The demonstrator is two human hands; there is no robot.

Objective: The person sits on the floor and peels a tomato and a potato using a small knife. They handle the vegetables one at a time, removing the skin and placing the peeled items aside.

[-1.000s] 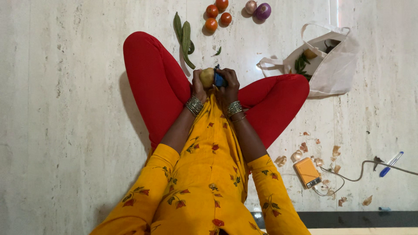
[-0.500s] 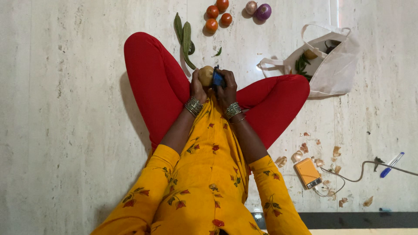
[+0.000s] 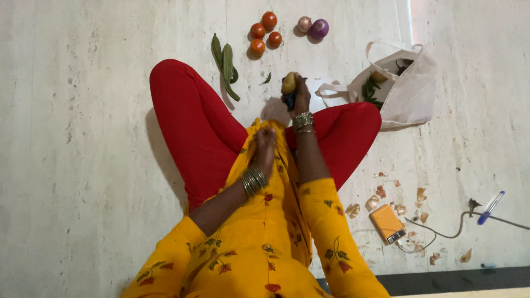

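Pale stone floor (image 3: 83,138) is carrying the seated person, red-clad legs crossed, with a white cloth bag (image 3: 406,91) near the right knee. Both hands are no longer working together at the lap. The right hand (image 3: 298,95) is now reaching forward, closed around the potato (image 3: 289,83) and a blue peeler (image 3: 289,101). The left hand (image 3: 265,144) is withdrawing to the lap, curled loosely on the yellow tunic. Four tomatoes (image 3: 261,34) are lying beyond.
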